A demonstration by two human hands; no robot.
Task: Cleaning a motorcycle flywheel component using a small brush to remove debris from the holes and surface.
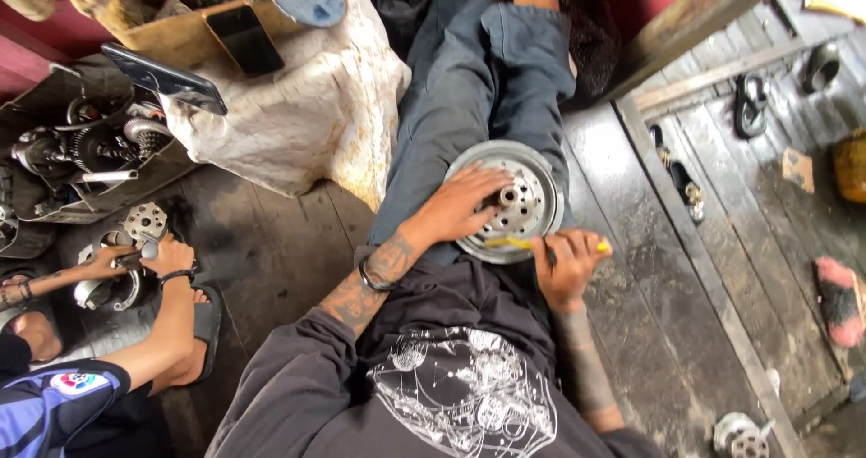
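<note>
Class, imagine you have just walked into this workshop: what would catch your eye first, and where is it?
First, the round metal disc resting on the person's lap at centre, the left hand flat on it and the right hand working a yellow-handled tool at its near edge. At lower left, a co-worker's hands grip a small engine part on the dark wooden floor.

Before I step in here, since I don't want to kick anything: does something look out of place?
Yes. A dark phone lies tilted on the lumpy white sack, its end jutting over the edge above the tray of engine parts. It looks likely to slide. Loose parts sit on the plank floor, including a small metal part near the bottom edge.
</note>
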